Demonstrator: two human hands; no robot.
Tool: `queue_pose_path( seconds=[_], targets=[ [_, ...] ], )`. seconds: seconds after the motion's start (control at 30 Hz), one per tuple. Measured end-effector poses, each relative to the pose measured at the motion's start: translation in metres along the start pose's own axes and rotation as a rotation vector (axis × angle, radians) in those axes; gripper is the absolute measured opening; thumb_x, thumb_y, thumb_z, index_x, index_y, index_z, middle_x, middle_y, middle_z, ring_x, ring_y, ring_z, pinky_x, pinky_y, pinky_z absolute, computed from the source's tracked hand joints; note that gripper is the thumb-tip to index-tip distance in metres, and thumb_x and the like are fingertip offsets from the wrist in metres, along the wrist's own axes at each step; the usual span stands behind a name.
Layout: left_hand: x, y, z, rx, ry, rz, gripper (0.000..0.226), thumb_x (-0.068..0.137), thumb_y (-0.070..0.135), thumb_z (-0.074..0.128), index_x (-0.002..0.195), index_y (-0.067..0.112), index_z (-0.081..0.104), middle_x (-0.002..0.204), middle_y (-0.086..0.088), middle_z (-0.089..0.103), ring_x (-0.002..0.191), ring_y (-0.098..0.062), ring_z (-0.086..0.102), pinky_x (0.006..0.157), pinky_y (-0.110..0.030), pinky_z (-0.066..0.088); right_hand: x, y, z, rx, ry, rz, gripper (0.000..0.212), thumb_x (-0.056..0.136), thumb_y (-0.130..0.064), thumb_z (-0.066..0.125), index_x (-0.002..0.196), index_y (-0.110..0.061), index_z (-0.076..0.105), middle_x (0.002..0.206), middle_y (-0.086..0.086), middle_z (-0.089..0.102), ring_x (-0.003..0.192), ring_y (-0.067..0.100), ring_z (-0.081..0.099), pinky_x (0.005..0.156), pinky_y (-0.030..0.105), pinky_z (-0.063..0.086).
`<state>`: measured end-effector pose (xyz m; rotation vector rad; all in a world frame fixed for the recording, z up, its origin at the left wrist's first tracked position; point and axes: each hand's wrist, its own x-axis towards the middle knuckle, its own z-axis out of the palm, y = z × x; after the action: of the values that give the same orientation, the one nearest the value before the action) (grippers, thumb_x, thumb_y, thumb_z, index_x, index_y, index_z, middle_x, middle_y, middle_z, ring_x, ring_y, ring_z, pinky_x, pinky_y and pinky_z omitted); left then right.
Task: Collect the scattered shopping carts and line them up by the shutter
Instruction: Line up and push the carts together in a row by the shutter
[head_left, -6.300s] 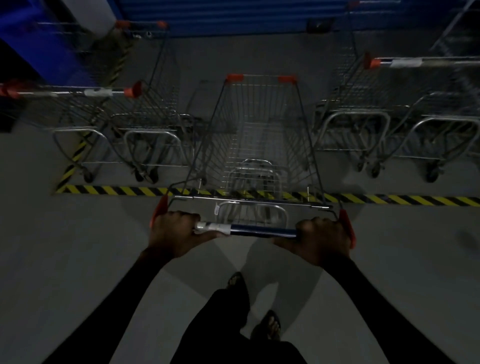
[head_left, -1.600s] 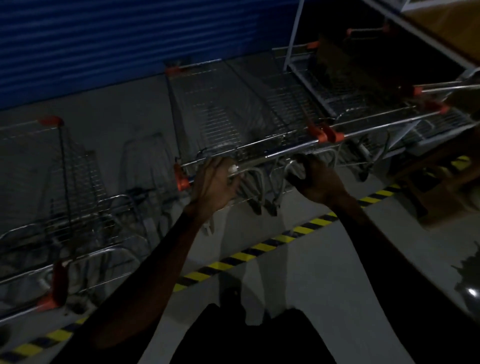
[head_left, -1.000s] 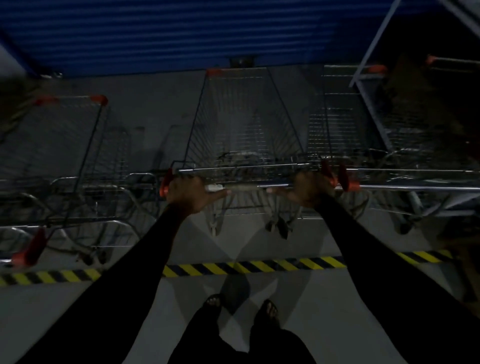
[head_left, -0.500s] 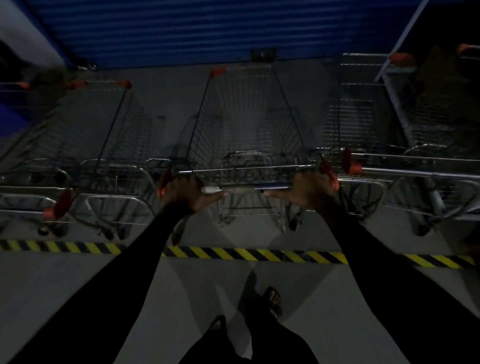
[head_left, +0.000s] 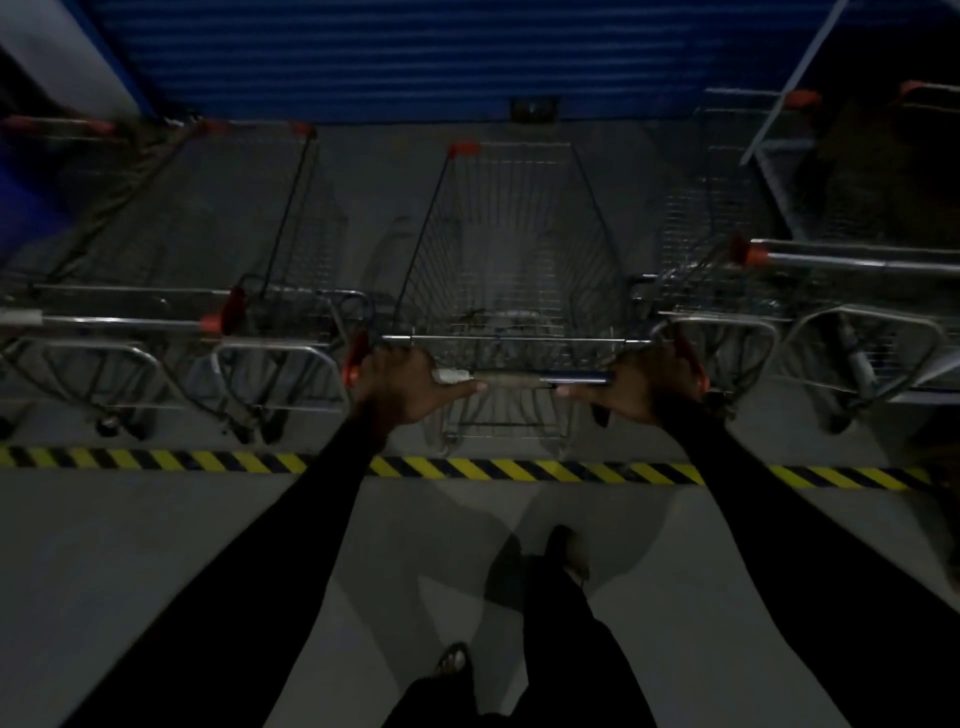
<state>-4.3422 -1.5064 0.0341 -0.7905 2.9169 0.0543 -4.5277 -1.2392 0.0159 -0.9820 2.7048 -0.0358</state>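
Half a second earlier the person stood closer to the striped line; now both feet were farther back, the arms were stretched out long, and the middle cart (head_left: 511, 270) had stayed in its slot. Its nose pointed at the blue shutter (head_left: 415, 57) and its wheels sat just past the yellow and black tape (head_left: 519, 470) on the floor. The left hand (head_left: 402, 387) was curled over the handle bar (head_left: 524, 378) near its left end, with the thumb sticking out along it. The right hand (head_left: 641, 389) was curled over the right end the same way. So both hands held the bar. Carts on the left (head_left: 208, 291) and carts on the right (head_left: 727, 270) stood beside it, all facing the shutter too. I think this cart was as good as parked, and letting go was what was left. I could not tell if more carts were waiting somewhere behind.
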Motion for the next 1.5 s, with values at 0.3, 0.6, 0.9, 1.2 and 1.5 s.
queue_pose_path(
  seconds=[0.3,0.6,0.9,1.2,1.5],
  targets=[
    [-0.095,-0.049,0.016,-0.028,-0.017,0.087,0.089,0.067,0.107,0.034,0.053,0.021,0.051,0.053,0.0,0.048,0.067,-0.025,0.065,0.073,-0.033,0.051,-0.091,-0.062,0.031,-0.087,0.087,0.067,0.113,0.052,-0.117,0.018,0.077,-0.024,0.076,0.083,0.001,0.073,0.097,0.025,0.072,0.103,0.047,0.053],
    [-0.193,-0.054,0.02,-0.071,-0.012,0.048,0.082,0.072,0.101,0.049,0.071,0.021,0.069,0.083,-0.012,0.072,0.096,-0.031,0.072,0.088,-0.036,0.05,-0.178,-0.084,0.045,-0.053,-0.003,0.024,0.104,0.05,-0.118,0.017,0.059,-0.022,0.058,0.062,-0.004,0.055,0.079,0.024,0.067,0.08,0.038,0.05],
    [-0.276,-0.057,0.053,0.039,0.057,0.007,0.113,0.054,0.117,0.012,0.1,0.041,0.082,0.095,-0.003,0.079,0.1,-0.024,0.075,0.09,-0.034,0.053,-0.272,-0.101,0.05,0.007,0.029,-0.007,0.097,0.055,-0.11,0.035,0.07,-0.02,0.067,0.086,0.007,0.072,0.098,0.029,0.072,0.081,0.035,0.05],
    [-0.337,-0.071,0.074,0.03,0.28,0.083,0.08,0.069,0.103,0.052,0.052,0.026,0.067,0.053,-0.003,0.066,0.062,-0.023,0.071,0.075,-0.036,0.056,-0.324,-0.118,0.075,-0.144,0.043,0.026,0.1,0.057,-0.112,0.03,0.074,-0.022,0.071,0.09,0.005,0.077,0.097,0.026,0.075,0.091,0.037,0.053],
    [-0.284,-0.11,0.074,-0.018,0.294,0.156,0.085,0.07,0.107,0.038,0.044,0.026,0.047,0.046,-0.005,0.056,0.049,-0.022,0.062,0.052,-0.024,0.044,-0.28,-0.144,0.055,-0.144,0.03,-0.071,0.083,0.071,-0.102,0.04,0.067,-0.023,0.065,0.079,0.0,0.072,0.086,0.022,0.073,0.075,0.032,0.046]
  ],
)
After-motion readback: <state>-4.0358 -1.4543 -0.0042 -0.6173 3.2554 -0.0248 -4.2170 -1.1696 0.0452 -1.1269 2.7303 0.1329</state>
